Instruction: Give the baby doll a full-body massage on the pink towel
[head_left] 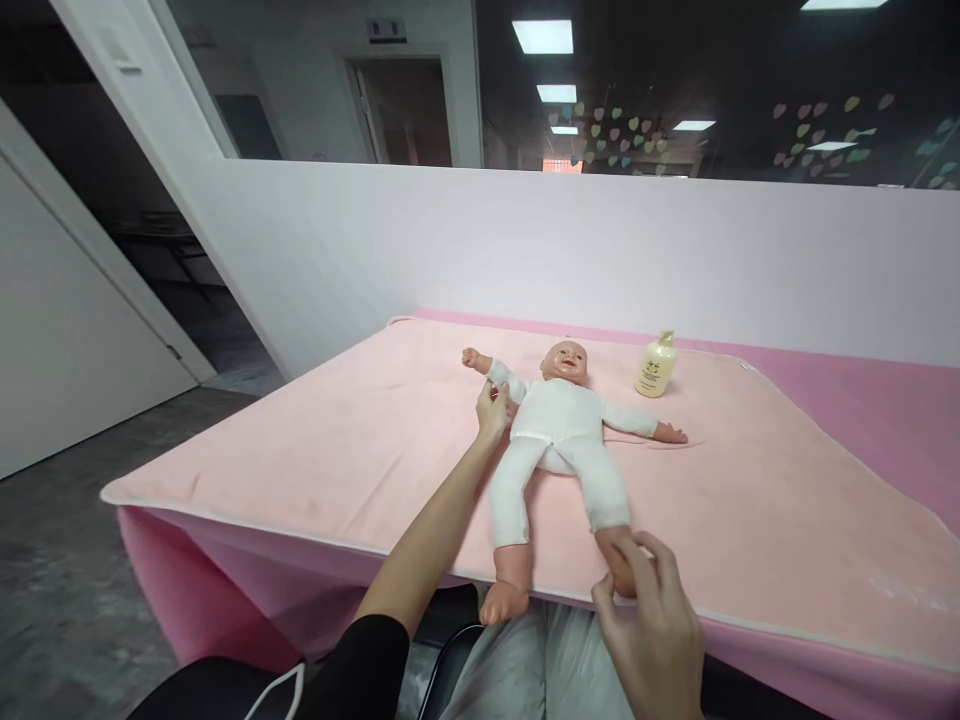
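A baby doll [564,412] with a white cloth body lies on its back on a pink blanket [337,430]. Its head points to the far side and its arms are spread. My left hand [492,408] is closed at the doll's arm on the left side of the picture, fingertips against the white sleeve. Lower down, my right hand [654,615] has its thumb and fingers around the doll's foot on the right, hiding part of it. The doll's other foot [506,595] sticks out over the table's near edge, untouched.
A pale yellow pump bottle [656,365] stands on the blanket, right of the doll's head. Behind the table rises a white low wall [525,245] with glass above. A darker pink cloth [862,400] lies under the blanket. My legs [532,665] are beneath the near edge.
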